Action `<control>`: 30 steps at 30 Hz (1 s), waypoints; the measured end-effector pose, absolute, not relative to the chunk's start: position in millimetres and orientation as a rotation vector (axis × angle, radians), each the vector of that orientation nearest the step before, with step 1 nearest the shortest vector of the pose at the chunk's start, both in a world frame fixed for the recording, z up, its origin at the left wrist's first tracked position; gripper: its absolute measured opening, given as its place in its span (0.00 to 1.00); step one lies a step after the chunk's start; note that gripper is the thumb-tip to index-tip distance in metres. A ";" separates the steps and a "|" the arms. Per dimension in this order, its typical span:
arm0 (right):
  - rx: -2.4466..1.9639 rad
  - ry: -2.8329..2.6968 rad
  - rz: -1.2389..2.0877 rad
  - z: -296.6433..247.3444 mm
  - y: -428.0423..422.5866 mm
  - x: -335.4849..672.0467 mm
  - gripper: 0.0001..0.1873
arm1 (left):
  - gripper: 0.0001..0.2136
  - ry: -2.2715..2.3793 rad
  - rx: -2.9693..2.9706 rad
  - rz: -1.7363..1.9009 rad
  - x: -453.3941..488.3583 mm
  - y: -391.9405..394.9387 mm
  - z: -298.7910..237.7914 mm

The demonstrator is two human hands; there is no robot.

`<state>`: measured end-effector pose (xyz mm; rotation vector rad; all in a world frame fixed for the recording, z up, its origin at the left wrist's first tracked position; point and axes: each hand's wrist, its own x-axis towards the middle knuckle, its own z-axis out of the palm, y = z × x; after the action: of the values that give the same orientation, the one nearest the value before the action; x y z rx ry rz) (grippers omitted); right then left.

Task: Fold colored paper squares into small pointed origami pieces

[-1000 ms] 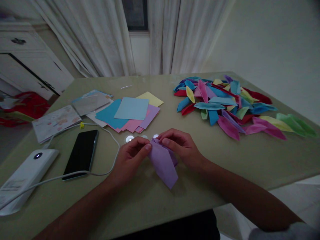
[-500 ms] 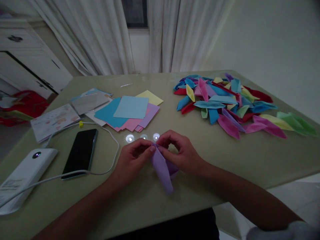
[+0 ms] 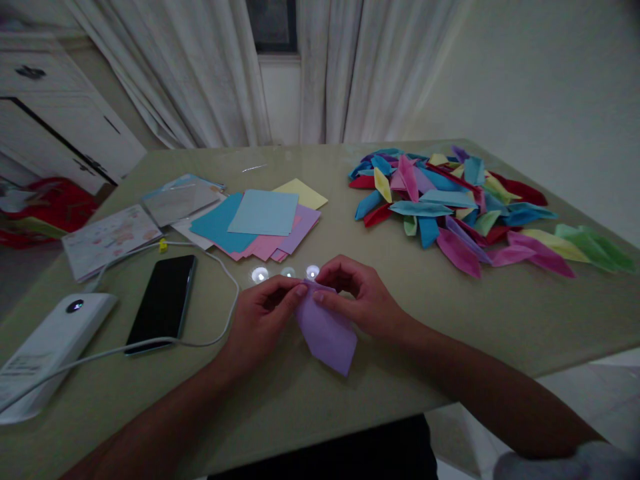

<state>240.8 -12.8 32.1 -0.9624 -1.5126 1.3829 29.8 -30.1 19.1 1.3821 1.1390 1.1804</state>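
A room in a home, with pale curtains (image 3: 175, 73), white cabinet (image 3: 55, 113), smooth-topped table (image 3: 400, 380).

Left hand (image 3: 260, 320), right hand (image 3: 367, 300) pinch top edge of folded purple paper (image 3: 327, 333). Relative to that paper: loose coloured sheets (image 3: 263, 215) beyond, a bit left; folded-paper pile (image 3: 440, 200) beyond, right; black phone (image 3: 163, 300) left; white device (image 3: 50, 360) farther left.

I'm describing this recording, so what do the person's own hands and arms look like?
The left hand and right hand are bare, with no gloves, rings or watch visible. The left forearm and right forearm are bare too. A grey sleeve shows on the right; none on the left.
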 end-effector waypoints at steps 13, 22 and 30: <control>-1.072 -1.512 1.602 22.0 4.2 251.8 0.13 | 0.10 1.216 1.138 1.444 26.9 -16.0 11.9; -1.042 -1.261 1.350 15.5 40.7 270.1 0.26 | 0.18 1.207 1.085 1.449 19.8 3.2 6.7; -0.997 -1.229 1.214 6.7 47.3 261.7 0.25 | 0.24 1.117 1.206 1.495 19.4 12.0 9.5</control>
<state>261.7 47.3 6.7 -0.9971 -1.2288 1.2138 19.4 12.0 9.5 1.2060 1.1169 1.4953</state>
